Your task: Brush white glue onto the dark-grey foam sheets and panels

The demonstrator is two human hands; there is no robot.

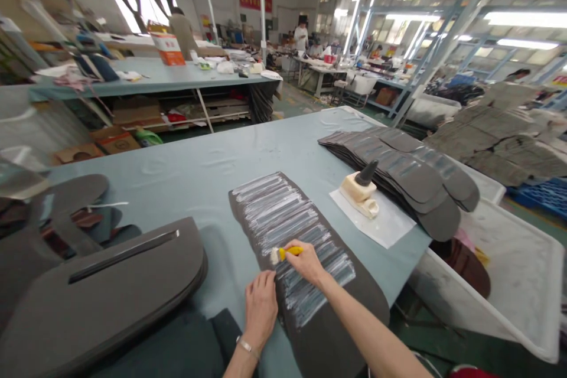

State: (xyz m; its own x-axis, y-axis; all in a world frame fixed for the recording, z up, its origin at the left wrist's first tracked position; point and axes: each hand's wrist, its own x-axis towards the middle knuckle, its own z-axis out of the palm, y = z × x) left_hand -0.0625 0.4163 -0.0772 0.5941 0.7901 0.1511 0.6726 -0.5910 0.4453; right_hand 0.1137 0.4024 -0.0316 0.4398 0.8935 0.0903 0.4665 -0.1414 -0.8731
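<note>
My right hand (306, 261) grips a small yellow-handled brush (283, 253), with its pale, white-coated bristles on the left side of a long dark grey panel (326, 336). White, wet-looking stripes run across the panel in several bands; its near end is bare. My left hand (261, 302), a band on its wrist, has bent fingers pinching the panel's left edge, close below the brush. Right of the panel, a cream-coloured bottle or container (358, 187) with a black cone-shaped top rests on a white sheet (386, 233).
Coated dark panels lie in an overlapping stack (411, 180) at the table's right. A thick pile of slotted dark pieces (133, 283) stands at left. White bins (509, 283) adjoin the right edge of the blue-green table (212, 177). Other people are at work farther back.
</note>
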